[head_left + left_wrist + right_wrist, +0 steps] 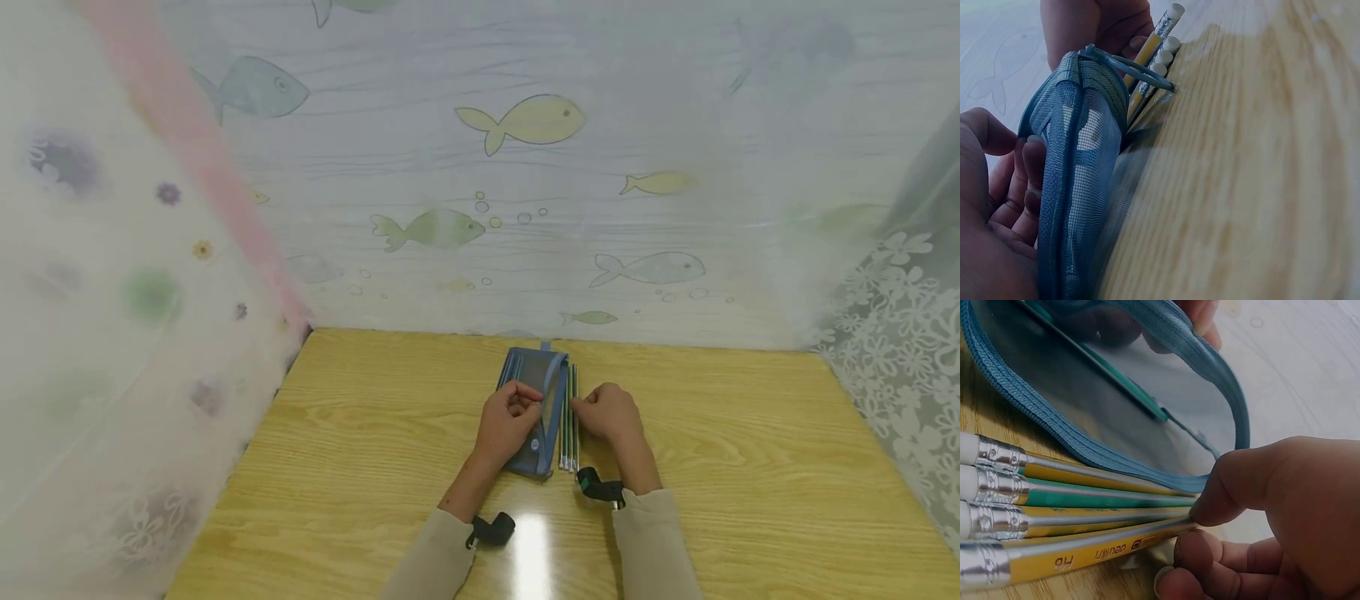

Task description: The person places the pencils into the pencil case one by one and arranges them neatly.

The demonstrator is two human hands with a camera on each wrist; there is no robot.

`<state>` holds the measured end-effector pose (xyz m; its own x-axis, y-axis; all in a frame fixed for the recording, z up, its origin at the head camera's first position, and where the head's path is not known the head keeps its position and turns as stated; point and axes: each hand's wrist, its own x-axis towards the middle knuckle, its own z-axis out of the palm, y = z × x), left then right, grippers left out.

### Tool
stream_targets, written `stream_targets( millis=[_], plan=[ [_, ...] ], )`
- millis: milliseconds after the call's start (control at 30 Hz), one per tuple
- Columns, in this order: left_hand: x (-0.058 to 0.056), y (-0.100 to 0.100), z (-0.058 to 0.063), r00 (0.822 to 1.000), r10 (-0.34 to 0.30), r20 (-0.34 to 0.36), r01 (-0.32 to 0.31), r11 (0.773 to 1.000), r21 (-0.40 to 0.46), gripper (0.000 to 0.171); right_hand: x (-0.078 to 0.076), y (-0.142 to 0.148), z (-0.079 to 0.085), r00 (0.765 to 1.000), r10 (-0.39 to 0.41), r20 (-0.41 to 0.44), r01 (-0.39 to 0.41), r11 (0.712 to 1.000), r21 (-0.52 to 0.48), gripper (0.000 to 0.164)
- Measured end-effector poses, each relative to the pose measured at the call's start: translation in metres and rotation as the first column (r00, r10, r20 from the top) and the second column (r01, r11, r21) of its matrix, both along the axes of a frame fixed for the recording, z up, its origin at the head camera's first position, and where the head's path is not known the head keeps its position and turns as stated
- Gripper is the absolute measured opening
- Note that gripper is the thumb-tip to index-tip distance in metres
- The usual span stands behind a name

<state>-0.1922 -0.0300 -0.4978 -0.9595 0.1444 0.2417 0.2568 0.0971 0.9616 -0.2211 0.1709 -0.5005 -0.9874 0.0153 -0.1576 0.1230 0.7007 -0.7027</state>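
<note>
A blue mesh pencil case (538, 367) lies lengthwise on the table with its zipped mouth gaping toward the right. My left hand (508, 421) pinches the case's upper edge and keeps the mouth spread. Inside, through the mesh, a slim green stick-shaped thing (1116, 375) shows. Beside the mouth, several yellow and green pencils (1085, 492) with white erasers lie in a row, eraser ends toward the person. With thumb and fingertips, my right hand (611, 412) pinches the outermost yellow pencil (1104, 547), whose eraser end sits higher than the others in the left wrist view.
The wood-grain table (750, 450) extends to both sides of the case. Behind it hangs a pale curtain (420, 275) printed with fish, and a floral sheet (97, 350) hangs along the left. A blue zipper-end loop (1141, 72) overlaps the pencils in the left wrist view.
</note>
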Motion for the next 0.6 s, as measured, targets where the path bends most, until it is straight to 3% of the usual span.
stream_targets(
  millis=[167, 433, 600],
  plan=[
    [-0.002, 0.0, -0.003, 1.0, -0.005, 0.003, 0.005, 1.0, -0.005, 0.014, -0.001, 0.001, -0.001, 1.0, 0.004, -0.009, -0.004, 1.0, -0.001, 0.05],
    [-0.016, 0.0, -0.031, 1.0, 0.012, 0.025, -0.011, 0.999, -0.03, 0.014, 0.0, 0.001, 0.0, 1.0, 0.022, -0.007, -0.022, 1.0, 0.004, 0.053],
    [-0.016, -0.002, -0.029, 0.999, -0.007, 0.032, 0.008, 0.999, -0.034, 0.014, -0.001, 0.001, 0.0, 1.0, 0.031, -0.008, -0.031, 0.999, 0.011, 0.053]
  ],
)
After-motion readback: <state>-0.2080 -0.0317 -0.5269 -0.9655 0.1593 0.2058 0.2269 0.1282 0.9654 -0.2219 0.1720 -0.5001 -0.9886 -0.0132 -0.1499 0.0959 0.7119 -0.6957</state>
